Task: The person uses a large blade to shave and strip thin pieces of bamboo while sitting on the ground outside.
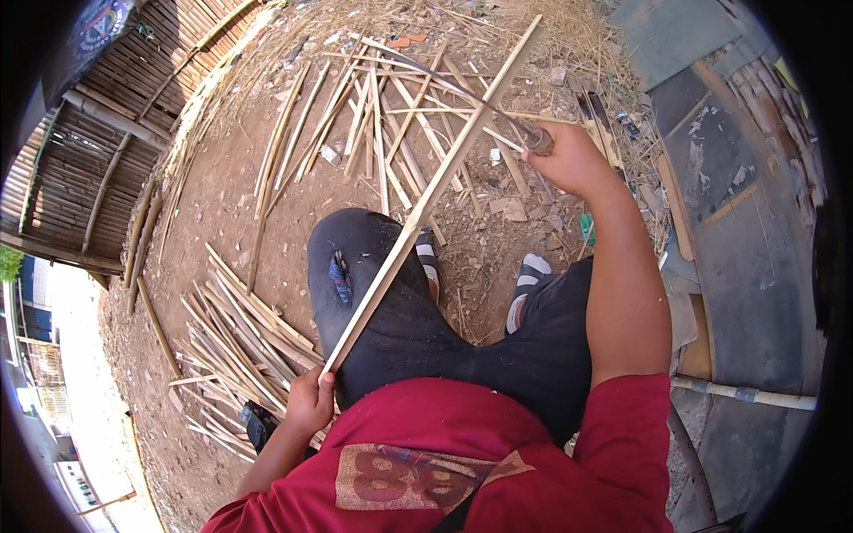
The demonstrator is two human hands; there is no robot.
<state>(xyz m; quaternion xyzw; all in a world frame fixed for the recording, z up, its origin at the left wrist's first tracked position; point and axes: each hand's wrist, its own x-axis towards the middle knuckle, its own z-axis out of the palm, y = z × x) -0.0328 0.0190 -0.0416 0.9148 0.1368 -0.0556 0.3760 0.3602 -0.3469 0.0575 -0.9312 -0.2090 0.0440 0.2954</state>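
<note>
My left hand (311, 401) is closed around the near end of a long, pale bamboo strip (413, 229) beside my left hip. From there the strip slants over my left thigh, up and to the right, its far end beyond my feet. A long knife with a dark, narrow blade (458, 91) is gripped by the handle in my right hand (573, 158), out in front at the right. Its blade points away to the left and crosses the strip's upper part. Whether the edge touches the strip, I cannot tell.
Many split bamboo strips (382, 133) lie crisscrossed on the dirt ahead. Another pile (240, 342) is at my left, by a black object (258, 425). Bamboo-slat panels (133, 115) stand at upper left. Dark sheets (755, 266) and a pale pole (746, 393) are at right.
</note>
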